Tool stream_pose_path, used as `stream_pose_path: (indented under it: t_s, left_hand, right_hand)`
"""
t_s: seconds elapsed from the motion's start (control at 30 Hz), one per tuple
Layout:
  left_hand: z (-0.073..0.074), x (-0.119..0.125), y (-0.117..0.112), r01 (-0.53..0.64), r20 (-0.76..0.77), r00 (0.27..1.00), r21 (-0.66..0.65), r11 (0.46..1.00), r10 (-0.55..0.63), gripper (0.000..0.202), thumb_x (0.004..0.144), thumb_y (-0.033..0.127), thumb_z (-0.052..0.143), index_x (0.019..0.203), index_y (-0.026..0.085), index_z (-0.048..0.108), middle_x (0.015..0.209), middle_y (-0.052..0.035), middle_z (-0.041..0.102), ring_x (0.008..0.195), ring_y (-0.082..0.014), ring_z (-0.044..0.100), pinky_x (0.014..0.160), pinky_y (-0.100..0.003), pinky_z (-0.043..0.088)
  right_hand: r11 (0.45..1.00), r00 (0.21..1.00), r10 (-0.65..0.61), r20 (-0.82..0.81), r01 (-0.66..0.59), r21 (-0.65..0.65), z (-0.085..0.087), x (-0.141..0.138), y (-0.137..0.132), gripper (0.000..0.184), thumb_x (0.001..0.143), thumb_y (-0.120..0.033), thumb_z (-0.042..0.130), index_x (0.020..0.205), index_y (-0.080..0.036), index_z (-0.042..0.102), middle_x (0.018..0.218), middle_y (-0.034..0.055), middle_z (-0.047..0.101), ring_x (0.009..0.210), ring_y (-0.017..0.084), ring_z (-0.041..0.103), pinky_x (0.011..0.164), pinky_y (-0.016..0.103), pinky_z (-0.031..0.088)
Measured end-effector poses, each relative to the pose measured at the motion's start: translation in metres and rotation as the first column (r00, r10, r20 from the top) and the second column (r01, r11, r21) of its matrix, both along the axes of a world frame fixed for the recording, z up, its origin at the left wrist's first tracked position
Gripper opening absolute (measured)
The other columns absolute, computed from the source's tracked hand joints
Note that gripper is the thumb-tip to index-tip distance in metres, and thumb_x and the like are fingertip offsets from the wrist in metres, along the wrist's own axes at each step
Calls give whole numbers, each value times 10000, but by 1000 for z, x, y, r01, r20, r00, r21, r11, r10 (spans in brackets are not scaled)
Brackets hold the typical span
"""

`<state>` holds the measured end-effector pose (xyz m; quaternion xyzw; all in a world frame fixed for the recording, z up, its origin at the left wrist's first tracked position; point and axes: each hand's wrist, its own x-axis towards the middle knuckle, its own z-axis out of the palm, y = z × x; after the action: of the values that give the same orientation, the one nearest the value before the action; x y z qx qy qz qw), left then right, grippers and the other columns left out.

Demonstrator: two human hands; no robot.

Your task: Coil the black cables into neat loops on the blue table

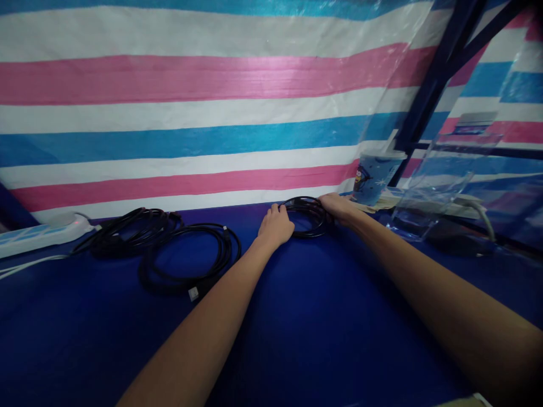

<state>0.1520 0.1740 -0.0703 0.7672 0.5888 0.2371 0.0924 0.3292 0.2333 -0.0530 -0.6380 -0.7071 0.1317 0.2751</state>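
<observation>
A coiled black cable (311, 233) lies on the blue table (314, 316) near its back edge, between my two hands. My left hand (276, 225) is closed at the coil's left side, its fingers curled around the strands. On the opposite side, my right hand (337, 208) grips the coil's right edge; its fingertips are mostly hidden. Left of my left forearm rests a second black cable coil (227, 249), with a pale metal plug (194, 293) at its front. Beyond that sits a tangled bundle of black cable (127, 232).
A white power strip (38, 237) with white cords stands at the far left. Behind my right hand are a blue patterned cup (375, 176) with a straw and a clear plastic container (432, 192). A striped sheet (190, 130) hangs behind the table, beside a dark metal frame (441, 73).
</observation>
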Motion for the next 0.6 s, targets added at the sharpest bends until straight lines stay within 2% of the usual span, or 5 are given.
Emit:
stream_pose_path:
  t_s: [0.1,0.2,0.3,0.4,0.6]
  left_hand:
    - [-1,-1,4,9,13,1000,14,1000,-9,513,817,219,359,1308,78,409,1391,-187,392,1263,-326,379,1033,-472,320]
    - [-1,-3,9,32,45,998,28,999,-33,545,868,311,336,1375,110,329,1438,-135,361,1296,-278,359,1062,-437,304]
    - [-1,-6,11,31,72,997,32,999,-33,528,905,332,271,1383,110,316,1424,-123,392,1285,-234,388,1057,-383,327]
    - [-1,-5,10,40,62,997,35,999,-42,483,899,304,300,1331,108,389,1376,-139,450,1249,-241,432,1039,-386,343]
    - [2,-3,4,75,40,996,80,994,-79,452,905,348,329,1304,158,420,1378,-97,456,1262,-224,410,1048,-393,326]
  right_hand:
    - [1000,993,13,116,-16,25,9,-1,-6,281,940,-336,443,952,-120,623,998,96,633,923,196,595,840,377,464]
    - [995,979,52,198,-67,67,13,-5,-11,338,950,-304,375,1110,-106,597,1168,177,592,1085,262,542,940,393,386]
    - [992,961,107,256,-122,42,9,-8,-15,370,916,-281,430,1221,-103,539,1228,182,566,1114,293,533,939,385,386]
    - [986,944,162,287,-165,-13,5,-9,-14,336,892,-246,461,1180,-110,568,1192,168,596,1088,287,556,912,365,411]
    - [989,951,144,275,-146,-15,9,-4,-12,373,927,-261,364,1224,-104,526,1245,175,559,1109,263,546,905,344,420]
